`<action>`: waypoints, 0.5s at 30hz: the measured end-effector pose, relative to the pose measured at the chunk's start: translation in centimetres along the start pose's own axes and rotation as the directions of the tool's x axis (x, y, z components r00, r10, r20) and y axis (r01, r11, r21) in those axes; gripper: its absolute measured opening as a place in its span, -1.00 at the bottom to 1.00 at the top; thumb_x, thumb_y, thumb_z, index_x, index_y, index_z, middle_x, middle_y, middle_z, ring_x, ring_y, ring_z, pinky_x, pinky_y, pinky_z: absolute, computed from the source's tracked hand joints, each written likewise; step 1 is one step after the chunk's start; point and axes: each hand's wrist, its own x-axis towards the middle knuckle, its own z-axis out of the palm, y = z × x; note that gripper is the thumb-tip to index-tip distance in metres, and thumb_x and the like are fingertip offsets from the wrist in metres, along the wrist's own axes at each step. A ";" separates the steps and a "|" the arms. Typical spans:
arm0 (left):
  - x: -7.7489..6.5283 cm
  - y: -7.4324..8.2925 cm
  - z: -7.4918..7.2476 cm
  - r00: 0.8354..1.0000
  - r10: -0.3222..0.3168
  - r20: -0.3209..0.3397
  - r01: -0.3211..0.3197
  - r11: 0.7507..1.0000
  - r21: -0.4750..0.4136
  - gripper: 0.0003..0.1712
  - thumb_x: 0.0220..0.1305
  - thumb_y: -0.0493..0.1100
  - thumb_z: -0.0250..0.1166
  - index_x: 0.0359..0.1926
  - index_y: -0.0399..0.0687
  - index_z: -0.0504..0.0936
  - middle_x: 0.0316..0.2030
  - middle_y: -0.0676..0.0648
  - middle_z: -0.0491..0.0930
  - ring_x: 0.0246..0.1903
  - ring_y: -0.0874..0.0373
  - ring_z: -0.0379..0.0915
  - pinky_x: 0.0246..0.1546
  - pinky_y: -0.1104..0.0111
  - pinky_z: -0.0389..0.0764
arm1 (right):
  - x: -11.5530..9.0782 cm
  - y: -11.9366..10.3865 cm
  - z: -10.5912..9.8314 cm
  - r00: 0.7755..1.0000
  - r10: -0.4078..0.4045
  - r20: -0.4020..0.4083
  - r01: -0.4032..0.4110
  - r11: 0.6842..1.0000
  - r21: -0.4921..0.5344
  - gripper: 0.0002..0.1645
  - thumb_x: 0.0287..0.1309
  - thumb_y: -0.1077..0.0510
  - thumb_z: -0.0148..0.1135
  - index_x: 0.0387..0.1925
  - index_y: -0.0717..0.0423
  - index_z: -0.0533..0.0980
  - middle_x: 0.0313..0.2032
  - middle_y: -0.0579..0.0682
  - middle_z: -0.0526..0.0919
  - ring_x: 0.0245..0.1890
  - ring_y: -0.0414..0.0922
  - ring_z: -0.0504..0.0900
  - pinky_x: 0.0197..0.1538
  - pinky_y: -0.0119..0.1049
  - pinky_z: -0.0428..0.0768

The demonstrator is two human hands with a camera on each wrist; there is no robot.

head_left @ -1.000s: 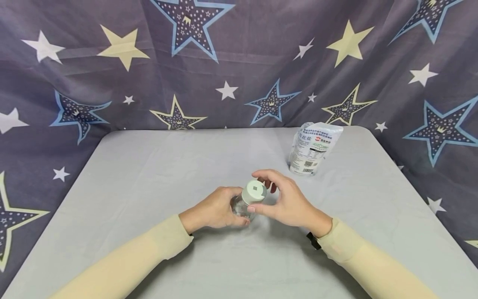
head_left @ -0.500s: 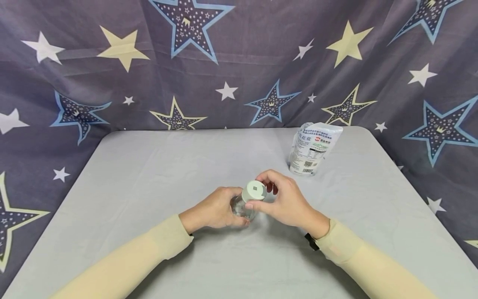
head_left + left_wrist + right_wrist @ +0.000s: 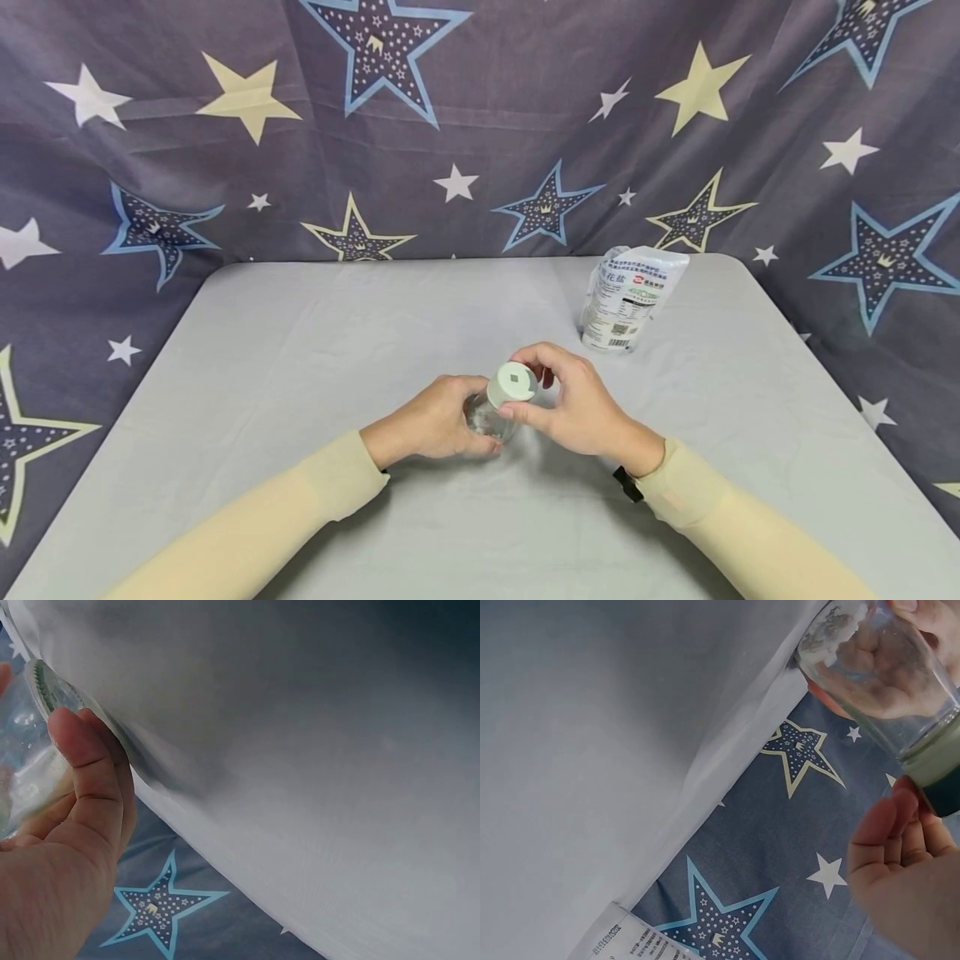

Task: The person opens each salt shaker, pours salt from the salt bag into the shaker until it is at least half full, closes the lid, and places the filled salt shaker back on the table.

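Note:
A clear glass jar [image 3: 486, 420] with a pale green lid [image 3: 513, 382] stands on the table, tilted slightly to the right in the head view. My left hand [image 3: 435, 417] grips its glass body, thumb on the near side. My right hand [image 3: 581, 408] holds the lid's rim between thumb and curled fingers. In the right wrist view a white clump lies at the bottom of the jar [image 3: 877, 682], and the fingertips meet the lid [image 3: 939, 769]. Only part of the jar [image 3: 30, 742] shows in the left wrist view, beside the left fingers [image 3: 94, 769].
A white printed pouch [image 3: 633, 300] stands upright at the back right of the table, its corner also in the right wrist view. A pale grey cloth covers the table [image 3: 337, 333]. Behind hangs a dark curtain [image 3: 450, 133] with stars.
My right fingers have drawn in from slightly apart onto the lid's far side, and the hand has moved only slightly. The left hand and the pouch have stayed in place.

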 end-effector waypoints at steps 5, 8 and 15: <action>0.0 -0.1 0.0 1.000 0.012 -0.003 -0.012 1.000 0.002 -0.43 -0.05 -0.08 0.66 0.03 0.04 0.66 -0.18 0.03 0.69 -0.27 0.15 0.60 -0.20 0.28 0.61 | 0.1 0.0 -0.1 1.000 -0.022 0.021 0.022 1.000 -0.006 -0.49 0.00 0.10 0.64 -0.01 0.03 0.60 -0.16 -0.17 0.67 -0.22 -0.17 0.53 -0.19 -0.15 0.52; 0.0 -0.2 0.1 1.000 0.015 -0.002 -0.015 1.000 0.003 -0.42 -0.04 -0.08 0.66 0.03 0.04 0.66 -0.17 0.03 0.70 -0.26 0.15 0.60 -0.20 0.28 0.61 | 0.1 0.1 -0.2 0.999 -0.032 0.041 0.032 0.999 -0.001 -0.49 0.03 0.11 0.62 0.02 0.05 0.60 -0.16 -0.16 0.65 -0.22 -0.16 0.53 -0.17 -0.13 0.53; 0.0 -0.2 0.1 1.000 0.014 0.001 -0.014 1.000 0.024 -0.41 -0.03 -0.05 0.66 0.05 0.02 0.65 -0.19 0.04 0.70 -0.29 0.19 0.59 -0.22 0.29 0.61 | 0.2 0.0 -0.4 0.993 -0.046 0.104 0.045 0.999 0.009 -0.43 0.08 0.19 0.57 0.13 0.11 0.55 -0.09 -0.11 0.62 -0.15 -0.14 0.53 -0.05 -0.17 0.53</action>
